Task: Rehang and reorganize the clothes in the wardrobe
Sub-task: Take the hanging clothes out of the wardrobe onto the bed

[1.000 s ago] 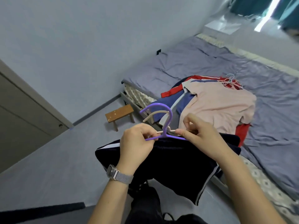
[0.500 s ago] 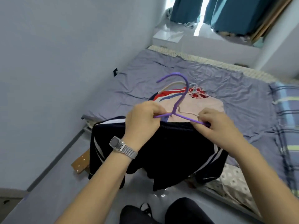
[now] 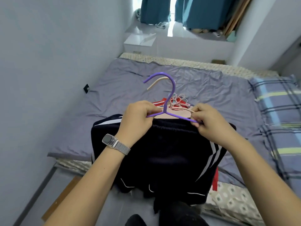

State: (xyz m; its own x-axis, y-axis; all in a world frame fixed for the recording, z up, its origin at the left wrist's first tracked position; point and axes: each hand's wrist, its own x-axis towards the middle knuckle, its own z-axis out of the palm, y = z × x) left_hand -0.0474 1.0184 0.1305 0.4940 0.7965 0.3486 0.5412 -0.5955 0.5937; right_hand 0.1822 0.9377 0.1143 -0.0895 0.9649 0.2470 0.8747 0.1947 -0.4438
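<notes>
Fingers of the left hand (image 3: pixel 138 116), watch-strapped at the wrist, curl round the left arm of a purple plastic hanger (image 3: pixel 166 101), with a cream hanger (image 3: pixel 156 82) just behind it. Dark navy shorts with white side stripes (image 3: pixel 162 152) hang below, held above the near edge of the grey-sheeted bed (image 3: pixel 123 88). The right hand (image 3: pixel 210 119) pinches the hangers' right ends. Far right lies a blue plaid blanket (image 3: pixel 280 101).
</notes>
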